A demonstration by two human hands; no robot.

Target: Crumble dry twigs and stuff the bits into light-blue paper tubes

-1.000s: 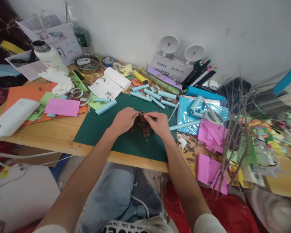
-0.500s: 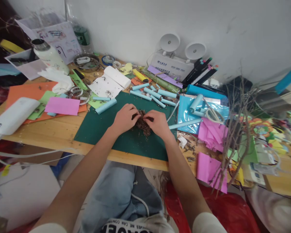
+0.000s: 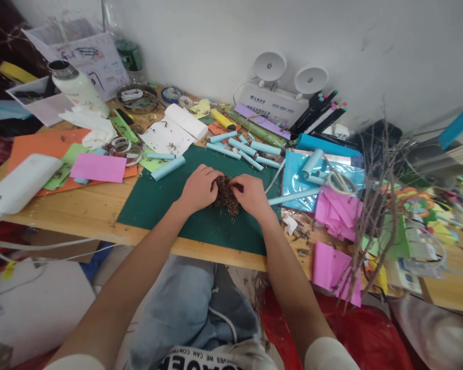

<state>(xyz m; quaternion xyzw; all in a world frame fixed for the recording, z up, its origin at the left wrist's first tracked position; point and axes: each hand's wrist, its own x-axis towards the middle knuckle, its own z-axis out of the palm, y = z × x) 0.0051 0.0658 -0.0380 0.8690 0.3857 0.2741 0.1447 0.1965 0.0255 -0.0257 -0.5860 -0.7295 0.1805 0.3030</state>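
Note:
A clump of brown, crumbly dried plant material [image 3: 227, 198] lies on the dark green cutting mat [image 3: 158, 200], with loose bits scattered round it. My left hand [image 3: 201, 187] is curled over the clump's left side, fingers closed against it. From the right, my right hand [image 3: 251, 192] pinches at the clump's upper edge, thumb and forefinger together. Both hands touch the clump; the undersides of the fingers are hidden. Several light blue paper rolls [image 3: 239, 146] lie just beyond the hands at the mat's back edge.
White-handled scissors [image 3: 341, 181] lie on a blue plastic packet [image 3: 293, 174] at the right. Bare twigs [image 3: 381, 205] stand near pink paper [image 3: 337, 272]. On the left are a white power bank [image 3: 23, 182], a bottle [image 3: 79, 90] and orange paper. A twin-headed lamp [image 3: 273, 100] stands against the wall.
The fingers of both hands have shifted slightly on the clump, and more of its top shows between them. Other things stay where they were.

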